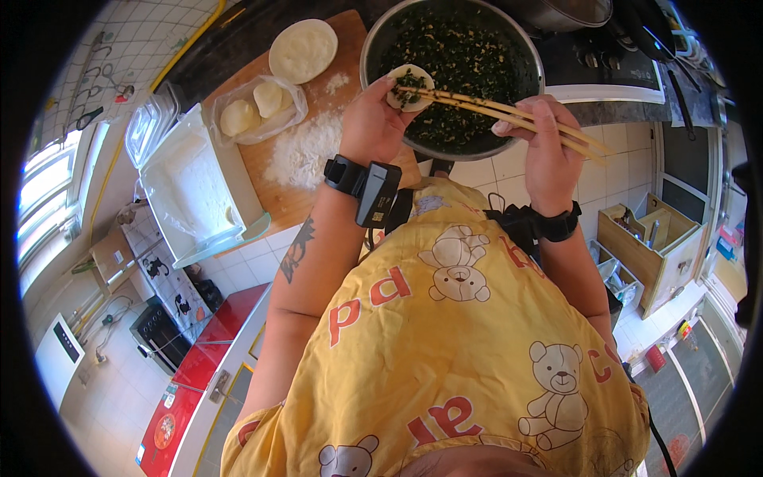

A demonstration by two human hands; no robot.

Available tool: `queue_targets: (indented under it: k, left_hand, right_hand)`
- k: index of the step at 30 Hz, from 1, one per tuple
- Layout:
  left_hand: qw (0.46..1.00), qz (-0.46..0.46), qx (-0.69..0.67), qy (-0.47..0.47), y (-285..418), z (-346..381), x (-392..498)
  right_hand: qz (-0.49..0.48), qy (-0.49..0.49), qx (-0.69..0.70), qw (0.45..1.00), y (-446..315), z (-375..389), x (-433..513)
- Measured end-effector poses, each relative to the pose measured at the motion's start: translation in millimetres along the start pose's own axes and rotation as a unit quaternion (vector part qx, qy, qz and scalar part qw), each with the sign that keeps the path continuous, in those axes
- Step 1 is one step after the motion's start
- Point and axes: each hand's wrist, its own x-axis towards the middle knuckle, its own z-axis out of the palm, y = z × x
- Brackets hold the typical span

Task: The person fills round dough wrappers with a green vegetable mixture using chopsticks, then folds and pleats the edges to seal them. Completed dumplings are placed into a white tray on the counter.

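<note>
My left hand [381, 119] holds a round dough wrapper [424, 104] at the left rim of a large metal bowl [365, 53]. Some chopped green filling [410, 80] lies on the wrapper. My right hand [545, 128] grips a pair of wooden chopsticks [477, 107], and their tips touch the filling on the wrapper. Under the chopsticks, the bowl holds a dark green chopped mixture [465, 53] with small yellowish bits. Both wrists wear black straps, and a black device [378, 194] sits on the left one.
Left of the bowl, a wooden board [256, 74] bears loose flour [307, 149], a bowl of flour [303, 50] and a plastic bag [292, 122] with dough lumps [238, 118]. A white bin [197, 179] stands at the board's left edge. A gas stove [587, 71] with a pot [560, 12] is right.
</note>
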Motion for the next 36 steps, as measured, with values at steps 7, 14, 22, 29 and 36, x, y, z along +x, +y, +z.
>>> queue_targets:
  k: [7, 14, 22, 29, 36]
  left_hand:
    - [1.000, 0.000, 0.000, 0.020, 3.2, 0.1, 0.1]
    - [1.000, -0.013, -0.008, 0.002, 6.0, 2.0, -4.1]
    - [0.995, 0.005, 0.076, -0.065, 3.7, -6.5, -11.7]
    - [0.995, -0.030, 0.032, -0.094, 9.5, 0.6, -19.1]
    - [0.996, -0.023, 0.029, -0.083, 14.1, 10.0, -31.9]
  right_hand:
    - [-0.185, -0.048, -0.345, 0.919, 8.3, -31.0, 17.6]
    - [-0.052, -0.346, -0.523, 0.777, 65.0, -35.7, -0.8]
    - [-0.182, -0.240, -0.495, 0.815, 27.2, -7.9, 18.7]
    - [-0.257, -0.233, -0.523, 0.779, 13.7, 34.6, 24.0]
    - [-0.343, -0.249, -0.503, 0.753, 12.0, 20.0, 24.2]
